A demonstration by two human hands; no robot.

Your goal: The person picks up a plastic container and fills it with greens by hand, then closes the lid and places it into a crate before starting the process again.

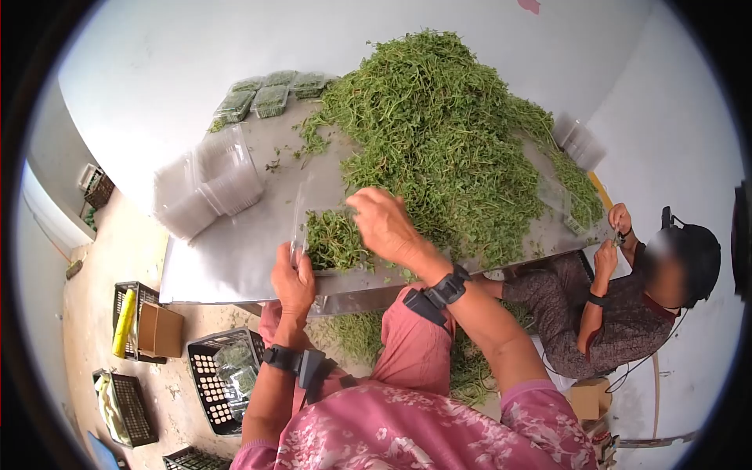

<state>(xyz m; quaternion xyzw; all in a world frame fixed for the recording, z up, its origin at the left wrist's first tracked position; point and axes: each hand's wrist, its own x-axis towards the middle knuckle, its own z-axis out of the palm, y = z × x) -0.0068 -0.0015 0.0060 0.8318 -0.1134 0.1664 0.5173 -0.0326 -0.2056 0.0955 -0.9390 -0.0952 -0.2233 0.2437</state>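
On the metal table (207, 270) a clear plastic box filled with green sprigs (333, 239) sits near the front edge. My left hand (294, 282) grips the left side of this box, by its raised clear lid. Above the right side of the box is my right hand (385, 225), fingers bent and slightly blurred; whether anything is between them is hidden. A large heap of green sprigs (439, 133) rises just beyond and to the right of my right hand.
Stacked empty clear boxes (207, 180) stand at the left, filled boxes (271, 100) behind them. A co-worker (627, 313) sits at the right. Black crates (205, 376) are on the floor at the left. More clear boxes (578, 141) stand beyond the heap.
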